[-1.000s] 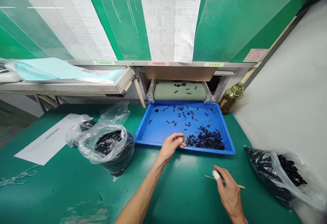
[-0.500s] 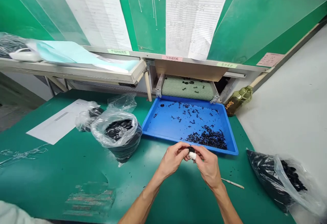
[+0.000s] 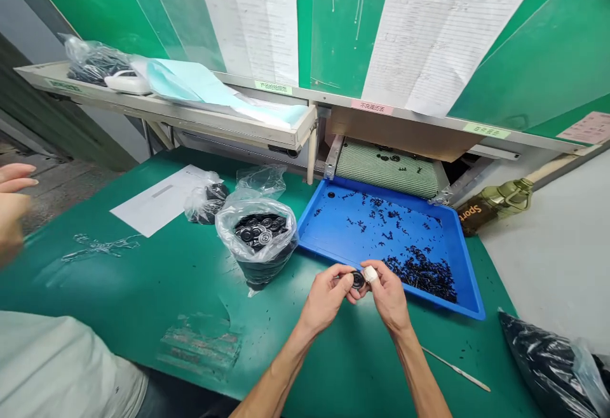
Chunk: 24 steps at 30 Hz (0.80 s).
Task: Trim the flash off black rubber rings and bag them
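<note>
Just in front of the blue tray [image 3: 309,240], my left hand [image 3: 325,297] pinches a round black part [image 3: 357,279] between thumb and fingers. My right hand [image 3: 388,296] is closed against the right side of that part, its thumb wearing a white cover [image 3: 370,274]; whether its fingers hold anything else is too small to make out. Many small black pieces [image 3: 424,272] lie in the tray, heaped at its right. Left of my hands stands an open clear bag [image 3: 257,230] filled with round black parts.
A person's hand [image 3: 12,211] and pale shirt [image 3: 61,367] show at the left. Behind the tray is a ribbed green conveyor [image 3: 388,167]. A bottle [image 3: 495,205], a thin tool [image 3: 457,367] and a black-filled bag [image 3: 548,357] are at the right; a white sheet [image 3: 152,201] lies left.
The view has turned left, bringing another person's hand and more of the shirt into sight. The round black part now shows its face, and my right fingers have shifted beside it.
</note>
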Motion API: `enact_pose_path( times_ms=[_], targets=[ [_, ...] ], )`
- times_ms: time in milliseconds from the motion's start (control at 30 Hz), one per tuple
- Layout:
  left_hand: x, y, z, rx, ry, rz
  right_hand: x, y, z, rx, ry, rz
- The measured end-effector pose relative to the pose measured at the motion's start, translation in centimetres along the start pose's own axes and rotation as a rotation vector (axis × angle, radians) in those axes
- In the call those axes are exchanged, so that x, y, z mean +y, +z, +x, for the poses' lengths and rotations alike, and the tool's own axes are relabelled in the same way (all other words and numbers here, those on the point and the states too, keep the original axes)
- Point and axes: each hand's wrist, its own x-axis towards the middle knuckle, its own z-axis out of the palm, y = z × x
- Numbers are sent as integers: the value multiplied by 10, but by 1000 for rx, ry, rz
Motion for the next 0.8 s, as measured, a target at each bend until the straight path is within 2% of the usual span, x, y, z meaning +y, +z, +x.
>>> enact_pose_path(
  times_ms=[100, 233, 333, 433, 533, 633, 700, 800],
  targets=[
    [-6, -13, 2, 94, -45, -24, 22, -1, 9, -110, 23, -124],
    [-16, -33, 5, 209, -71, -49, 42, -6, 6, -305, 1, -533],
    [-25, -46, 9, 284, -99, -92, 40, -9, 6, -391, 22, -779],
    [-37, -59, 11, 332, -168, -170, 24, -15, 21, -452, 2, -817],
    [-52, -70, 12, 360, -222, -246, 7, -26, 58, -417, -40, -840],
    [-66, -74, 12, 358, -226, -319, 3, -31, 113, -391, -48, -1090],
    [-75, -72, 13, 344, -229, -382, 7, -22, 155, -378, -83, -1145],
    [-88, -64, 15, 330, -275, -465, 18, 11, 216, -293, -129, -1076]
  ],
)
